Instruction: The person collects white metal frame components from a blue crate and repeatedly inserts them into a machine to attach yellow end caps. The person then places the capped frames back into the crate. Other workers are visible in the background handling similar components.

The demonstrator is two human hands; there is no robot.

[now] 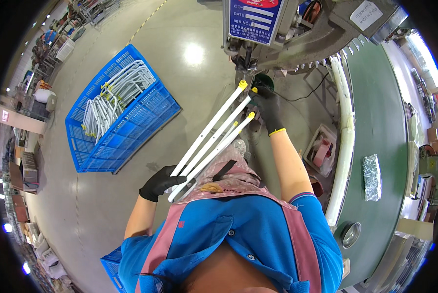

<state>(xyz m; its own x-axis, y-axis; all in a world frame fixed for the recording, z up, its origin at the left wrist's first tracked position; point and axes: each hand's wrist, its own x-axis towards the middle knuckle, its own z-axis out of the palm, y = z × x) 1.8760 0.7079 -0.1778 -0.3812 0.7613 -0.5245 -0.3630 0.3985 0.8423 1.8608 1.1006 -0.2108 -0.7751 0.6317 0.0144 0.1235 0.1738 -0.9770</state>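
**Left grip (161, 183) closed round white tubes (207, 130)**

Its fingers wrap the tubes' lower ends, leaving little gap. Right grip (266, 106) is beside the yellow ends (243, 84), half curled; I cannot tell how firmly it holds any tube. The tubes slant between both hands, over the lap, their upper ends just below the machine (316, 46). This step looks like lining up or sorting tube ends; the next move probably calls for a steady left hand while the right picks out one end.
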